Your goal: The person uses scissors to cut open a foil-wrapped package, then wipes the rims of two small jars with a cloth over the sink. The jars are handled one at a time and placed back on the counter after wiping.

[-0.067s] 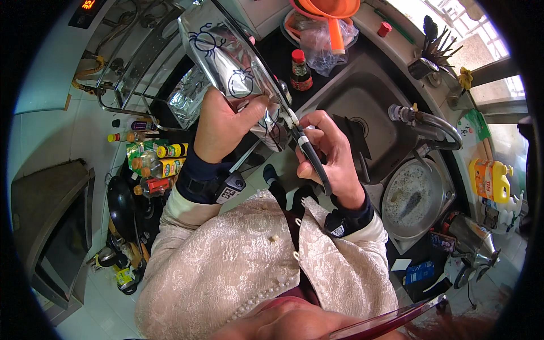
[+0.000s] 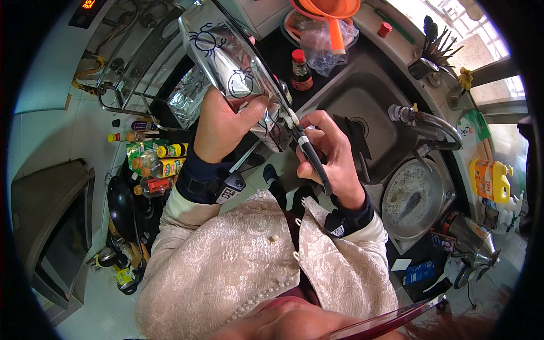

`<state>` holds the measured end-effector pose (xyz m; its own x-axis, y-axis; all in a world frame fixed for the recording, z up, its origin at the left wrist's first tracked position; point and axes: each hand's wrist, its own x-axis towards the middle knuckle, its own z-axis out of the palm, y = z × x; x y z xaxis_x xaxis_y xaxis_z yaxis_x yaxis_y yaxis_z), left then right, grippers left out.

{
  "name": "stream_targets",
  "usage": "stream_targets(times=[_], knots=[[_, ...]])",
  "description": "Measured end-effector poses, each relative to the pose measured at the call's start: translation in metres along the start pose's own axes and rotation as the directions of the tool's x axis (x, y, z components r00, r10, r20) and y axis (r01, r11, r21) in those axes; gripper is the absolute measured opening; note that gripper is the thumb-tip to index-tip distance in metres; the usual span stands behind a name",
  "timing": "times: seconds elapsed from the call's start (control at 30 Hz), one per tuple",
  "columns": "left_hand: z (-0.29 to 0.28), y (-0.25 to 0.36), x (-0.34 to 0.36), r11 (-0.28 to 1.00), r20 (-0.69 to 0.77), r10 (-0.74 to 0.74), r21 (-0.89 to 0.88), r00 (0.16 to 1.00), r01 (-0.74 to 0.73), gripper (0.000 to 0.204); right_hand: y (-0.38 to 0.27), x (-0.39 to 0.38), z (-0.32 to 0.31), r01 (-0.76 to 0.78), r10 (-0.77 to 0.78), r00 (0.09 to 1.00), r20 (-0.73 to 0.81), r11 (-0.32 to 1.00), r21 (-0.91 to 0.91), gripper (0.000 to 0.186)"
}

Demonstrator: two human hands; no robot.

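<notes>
My left hand (image 2: 224, 122) grips a silver foil bag (image 2: 221, 56) printed with dark line drawings, its thumb pressed on the front. My right hand (image 2: 328, 156) has curled fingers around the lower end of the bag's dark edge, where a white fitting (image 2: 288, 118) and a black, curved handle-like strip (image 2: 311, 156) hang. Exactly what those fingers pinch is partly hidden. Behind the bag lies another crumpled foil piece (image 2: 187, 96) on the dark counter.
A sink (image 2: 368, 90) with faucet (image 2: 430, 124) is right, beside a soapy steel basin (image 2: 411, 198). A red-capped bottle (image 2: 300, 73) and orange colander (image 2: 326, 11) stand behind. Several bottles (image 2: 164, 167), a black wok (image 2: 122, 207) and a wire rack (image 2: 127, 73) are left.
</notes>
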<state>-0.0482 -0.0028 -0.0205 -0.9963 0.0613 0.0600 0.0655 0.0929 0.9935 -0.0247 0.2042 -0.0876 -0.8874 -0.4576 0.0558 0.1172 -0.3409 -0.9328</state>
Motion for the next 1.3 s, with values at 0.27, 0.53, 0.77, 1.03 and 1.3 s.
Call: stream_targets(times=[0.27,0.53,0.77,1.03,1.3], knots=[[-0.004,0.007,-0.001,1.000,0.012,-0.022,-0.002,1.000,0.022,0.059,-0.001,-0.004,0.001,-0.027,0.027,1.000,-0.014,0.999,0.021,0.067],[-0.019,0.003,-0.011,0.995,0.103,0.087,0.048,0.991,-0.092,0.040,-0.001,-0.006,0.006,0.066,-0.070,0.997,-0.015,0.977,-0.205,0.063],[-0.017,-0.001,0.000,0.983,-0.181,0.176,-0.020,0.968,-0.182,0.033,-0.007,-0.009,0.008,0.055,-0.049,0.998,0.032,0.961,-0.271,0.064],[0.000,0.009,-0.007,0.995,-0.151,0.094,0.031,0.984,-0.091,0.015,-0.002,0.000,0.011,0.062,-0.057,0.998,0.027,0.977,-0.206,0.075],[0.000,0.013,-0.011,0.994,-0.036,0.078,-0.068,0.996,-0.080,0.067,-0.012,-0.003,0.010,-0.010,0.012,0.999,0.037,0.999,-0.037,0.069]])
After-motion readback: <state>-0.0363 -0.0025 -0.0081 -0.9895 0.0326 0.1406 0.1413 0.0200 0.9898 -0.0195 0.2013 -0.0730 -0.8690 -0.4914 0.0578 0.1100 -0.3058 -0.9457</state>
